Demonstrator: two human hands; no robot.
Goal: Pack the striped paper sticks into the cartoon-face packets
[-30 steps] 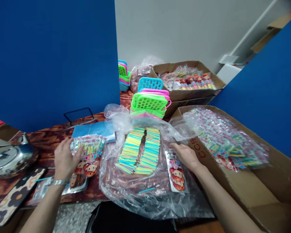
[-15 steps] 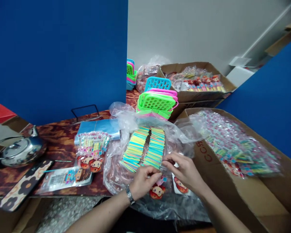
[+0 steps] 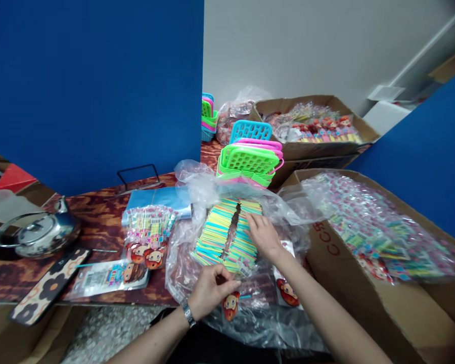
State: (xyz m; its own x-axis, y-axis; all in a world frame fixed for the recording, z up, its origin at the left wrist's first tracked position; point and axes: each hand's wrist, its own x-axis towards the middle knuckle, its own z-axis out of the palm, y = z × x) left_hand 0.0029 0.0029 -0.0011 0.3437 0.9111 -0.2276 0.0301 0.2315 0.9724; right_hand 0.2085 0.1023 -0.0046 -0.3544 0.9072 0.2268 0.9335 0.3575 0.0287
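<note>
My left hand (image 3: 211, 289), wearing a metal watch, pinches a small clear packet with a red-haired cartoon head (image 3: 231, 305) printed on its lower part. My right hand (image 3: 263, 233) lies with fingers stretched out over the right row of thin coloured sticks (image 3: 246, 250), touching them. A second row of yellow, blue and green sticks (image 3: 211, 237) lies to its left. Both rows rest on a crumpled clear plastic bag (image 3: 180, 268). Under my right forearm lies another cartoon-head packet (image 3: 288, 292), partly hidden.
At the left are filled packets (image 3: 149, 232), a single packet (image 3: 106, 279), a flower-patterned phone case (image 3: 47, 288) and a metal kettle (image 3: 40, 235). Stacked plastic baskets (image 3: 250, 159) stand behind the sticks. Cardboard boxes (image 3: 335, 258) full of packets flank the right. Blue panels (image 3: 94, 91) rise at both sides.
My right hand has moved up and left from beside my left hand onto the sticks. My left hand has shifted slightly left and down, with the packet's cartoon head now below its fingertips.
</note>
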